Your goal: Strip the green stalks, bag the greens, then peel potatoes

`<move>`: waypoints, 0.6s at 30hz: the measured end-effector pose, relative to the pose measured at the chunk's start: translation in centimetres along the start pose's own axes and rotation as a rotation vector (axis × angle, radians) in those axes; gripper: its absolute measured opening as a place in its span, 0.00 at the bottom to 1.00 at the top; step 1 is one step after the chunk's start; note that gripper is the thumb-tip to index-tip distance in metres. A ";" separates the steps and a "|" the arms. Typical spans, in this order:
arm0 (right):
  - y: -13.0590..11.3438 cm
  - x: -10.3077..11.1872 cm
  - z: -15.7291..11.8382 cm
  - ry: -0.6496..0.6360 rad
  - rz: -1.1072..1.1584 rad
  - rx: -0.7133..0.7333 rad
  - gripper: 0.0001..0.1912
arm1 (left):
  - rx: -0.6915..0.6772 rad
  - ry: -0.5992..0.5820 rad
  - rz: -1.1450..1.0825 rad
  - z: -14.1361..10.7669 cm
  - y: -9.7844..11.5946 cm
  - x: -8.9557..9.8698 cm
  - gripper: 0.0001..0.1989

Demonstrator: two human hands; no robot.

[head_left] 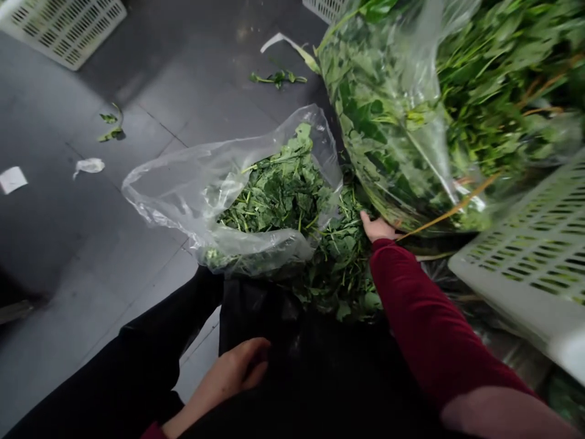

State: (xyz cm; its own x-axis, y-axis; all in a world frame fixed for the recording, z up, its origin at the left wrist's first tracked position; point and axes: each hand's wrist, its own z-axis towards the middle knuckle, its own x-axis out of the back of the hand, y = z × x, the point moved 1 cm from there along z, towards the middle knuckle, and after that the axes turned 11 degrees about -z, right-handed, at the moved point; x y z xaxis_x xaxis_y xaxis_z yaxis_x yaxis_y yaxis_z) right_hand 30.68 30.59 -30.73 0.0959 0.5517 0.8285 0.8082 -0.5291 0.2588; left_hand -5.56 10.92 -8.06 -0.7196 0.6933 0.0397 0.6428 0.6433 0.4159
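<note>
Loose leafy greens (287,189) fill a clear plastic bag (169,174) whose mouth lies open toward me on the floor. More greens (342,262) are heaped just right of it, against my dark apron. My right hand (378,228), in a dark red sleeve, reaches to the right edge of that heap, beside a large clear bag of greens (384,128); its thumb shows, but its other fingers are hidden. Low over my lap, my left hand (240,369) has its fingers curled in, with nothing visible in them.
A white slatted crate (525,244) stands at the right, and another crate (64,27) at the upper left. Leaf scraps (278,78) and a white paper scrap (13,180) lie on the grey tiled floor (114,244). Many greens (503,79) are piled at the upper right.
</note>
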 end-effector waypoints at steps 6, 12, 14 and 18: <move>-3.5 -1.3 -4.7 -0.034 -0.178 0.431 0.43 | 0.078 0.039 -0.211 0.7 -0.4 0.1 0.14; -0.8 1.3 -5.5 0.049 -0.147 0.393 0.39 | 0.137 0.088 -0.364 0.6 -1.5 0.5 0.14; -2.3 2.3 -4.0 0.225 -0.128 0.468 0.39 | 0.163 0.094 -0.383 0.8 -2.1 0.8 0.14; -8.5 4.0 0.6 0.387 -0.158 0.851 0.38 | 0.240 0.090 -0.396 1.2 -2.8 1.5 0.13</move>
State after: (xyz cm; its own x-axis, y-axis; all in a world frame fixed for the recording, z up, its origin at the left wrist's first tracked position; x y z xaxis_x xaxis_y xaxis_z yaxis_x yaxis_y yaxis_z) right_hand 24.56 37.67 -29.88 -0.1270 0.2438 0.9615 0.9622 0.2658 0.0596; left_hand -8.13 10.50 -10.26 -0.9347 0.3553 0.0030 0.3491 0.9169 0.1936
